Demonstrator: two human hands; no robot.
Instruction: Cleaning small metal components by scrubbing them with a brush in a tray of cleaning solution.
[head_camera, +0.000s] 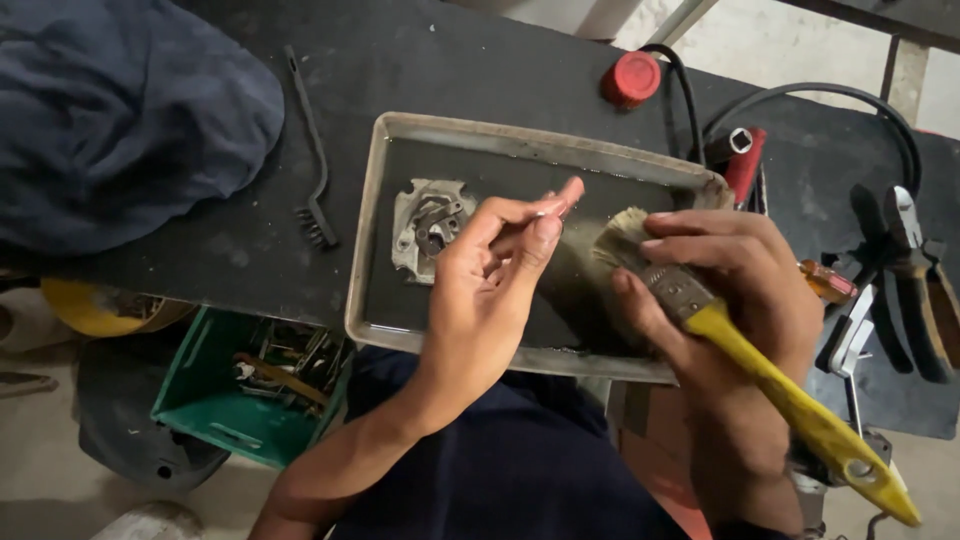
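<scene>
Black bench (250, 255) w/ metal tray (365, 250), wire brush (312, 150), pliers (915, 270), red cap (631, 78).

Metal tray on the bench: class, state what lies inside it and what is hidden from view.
Inside the metal tray lies a grey metal engine part on a dark, wet-looking bottom. The hands and paintbrush cover the tray's middle and right, so anything there is hidden.

Left hand (490, 290) fingers loosely curled; right hand (730, 290) grip closed

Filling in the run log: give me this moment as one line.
right hand: holds yellow paintbrush | left hand: over tray, fingers curled | metal part: lying in tray
</scene>
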